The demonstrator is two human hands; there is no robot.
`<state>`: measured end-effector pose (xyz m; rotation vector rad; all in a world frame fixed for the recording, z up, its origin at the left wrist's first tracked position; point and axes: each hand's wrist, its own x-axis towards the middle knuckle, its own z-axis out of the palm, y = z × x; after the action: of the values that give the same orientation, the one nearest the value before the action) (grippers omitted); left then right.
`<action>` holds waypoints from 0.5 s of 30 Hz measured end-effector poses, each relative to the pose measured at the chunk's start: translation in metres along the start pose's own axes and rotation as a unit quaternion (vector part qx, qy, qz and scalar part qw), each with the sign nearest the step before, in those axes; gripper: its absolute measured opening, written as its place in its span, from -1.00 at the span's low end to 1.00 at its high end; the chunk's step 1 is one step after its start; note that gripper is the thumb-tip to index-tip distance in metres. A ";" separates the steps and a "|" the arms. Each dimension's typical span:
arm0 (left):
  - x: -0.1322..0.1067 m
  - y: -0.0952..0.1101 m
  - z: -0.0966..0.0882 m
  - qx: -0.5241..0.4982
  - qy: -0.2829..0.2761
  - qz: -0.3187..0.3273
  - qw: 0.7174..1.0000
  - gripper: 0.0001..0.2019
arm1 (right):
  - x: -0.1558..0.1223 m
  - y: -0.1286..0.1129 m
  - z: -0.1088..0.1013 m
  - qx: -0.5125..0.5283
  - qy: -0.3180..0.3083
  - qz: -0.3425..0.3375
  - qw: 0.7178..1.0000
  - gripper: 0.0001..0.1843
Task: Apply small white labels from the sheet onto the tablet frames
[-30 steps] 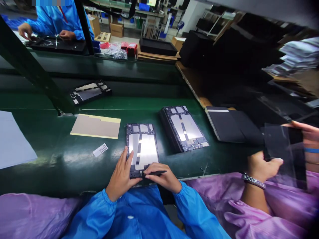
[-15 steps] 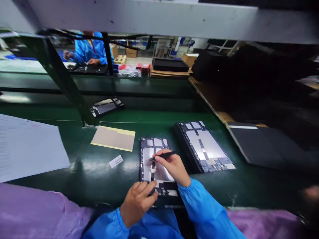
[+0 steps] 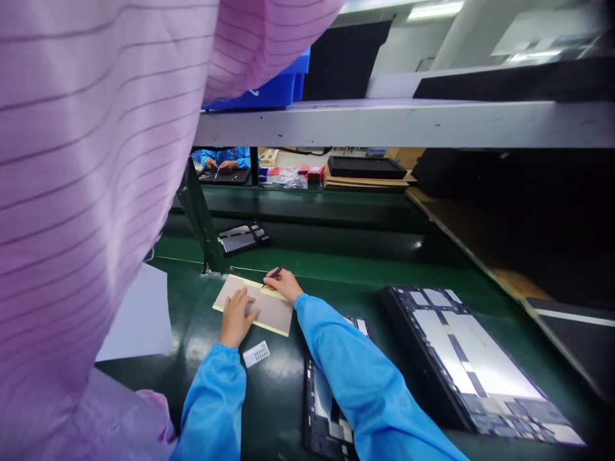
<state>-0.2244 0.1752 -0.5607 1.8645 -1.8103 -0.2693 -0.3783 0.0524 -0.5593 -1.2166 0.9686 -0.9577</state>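
Observation:
My left hand [image 3: 236, 316] lies flat with spread fingers on a tan sheet with yellow edges [image 3: 269, 311] on the green belt. At the sheet's far edge my right hand [image 3: 284, 284] pinches thin black tweezers [image 3: 275, 273], tips at the yellow strip. Both arms wear blue sleeves. An open tablet frame [image 3: 321, 410] lies near me, partly hidden under my right forearm.
A co-worker's pink striped sleeve [image 3: 96, 160] fills the left of the view. A second tablet frame [image 3: 475, 365] lies to the right, a third [image 3: 243, 237] beyond a green post [image 3: 200, 218]. A small white label [image 3: 256, 353], white paper [image 3: 139, 317], a grey shelf [image 3: 403, 121] overhead.
Both hands left the near tablet frame and reached forward to the tan sheet. The view rose and a pink sleeve came in from the left.

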 end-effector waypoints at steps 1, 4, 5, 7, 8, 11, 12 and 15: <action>-0.002 -0.002 0.003 0.000 -0.002 0.001 1.000 -0.81 | 0.001 0.002 -0.001 -0.001 -0.004 0.002 1.000 -0.64; -0.006 -0.005 0.006 -0.004 -0.009 0.003 1.000 -0.81 | 0.001 0.007 -0.004 -0.005 -0.013 0.006 1.000 -0.66; -0.007 -0.006 0.007 -0.006 -0.011 0.004 1.000 -0.81 | 0.000 0.008 -0.005 -0.007 -0.015 0.006 1.000 -0.66; -0.006 -0.006 0.006 -0.008 -0.015 0.004 1.000 -0.81 | -0.001 0.008 -0.004 -0.009 -0.018 0.004 1.000 -0.67; -0.005 -0.006 0.005 -0.008 -0.016 0.003 1.000 -0.81 | -0.001 0.008 -0.003 -0.010 -0.020 0.002 1.000 -0.67; -0.004 -0.005 0.005 -0.007 -0.014 0.000 1.000 -0.79 | -0.002 0.001 0.004 -0.007 -0.020 -0.011 1.000 -0.67; -0.004 -0.004 0.005 -0.006 -0.012 -0.002 1.000 -0.79 | -0.004 -0.005 0.005 -0.003 -0.017 -0.020 1.000 -0.66; -0.001 -0.004 0.002 -0.006 -0.005 -0.004 1.000 -0.79 | -0.020 -0.031 -0.002 0.014 0.002 -0.054 0.998 -0.63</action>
<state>-0.2219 0.1758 -0.5644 1.8655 -1.8035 -0.2933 -0.3885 0.0681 -0.5276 -1.2539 0.8966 -1.0569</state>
